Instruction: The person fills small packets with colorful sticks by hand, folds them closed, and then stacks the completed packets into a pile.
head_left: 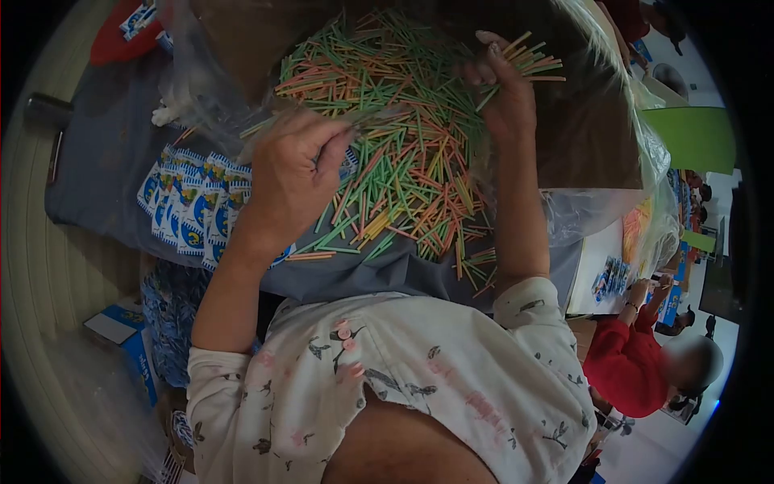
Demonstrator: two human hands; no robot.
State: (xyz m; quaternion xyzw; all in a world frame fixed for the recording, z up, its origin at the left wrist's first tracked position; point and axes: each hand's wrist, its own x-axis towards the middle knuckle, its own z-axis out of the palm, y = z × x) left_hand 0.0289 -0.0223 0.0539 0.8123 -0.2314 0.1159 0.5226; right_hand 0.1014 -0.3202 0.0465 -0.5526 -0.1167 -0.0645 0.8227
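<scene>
The fingers of the right hand (509, 95) close around a small bunch of sticks (542, 64); those of the left hand (292, 157) curl, holding what, I cannot tell. The sticks look light, stiff, probably brittle: best held gently at mid-length. More lie in a pile (419, 133) between the hands, beside packets (193, 206).

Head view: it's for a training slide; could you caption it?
Right hand holding coloured sticks beside a heap of more; left hand near printed packets.

Left hand (297, 165) curled, back upward; right hand (508, 93) farther forward, fingers (503, 66) closed.
</scene>
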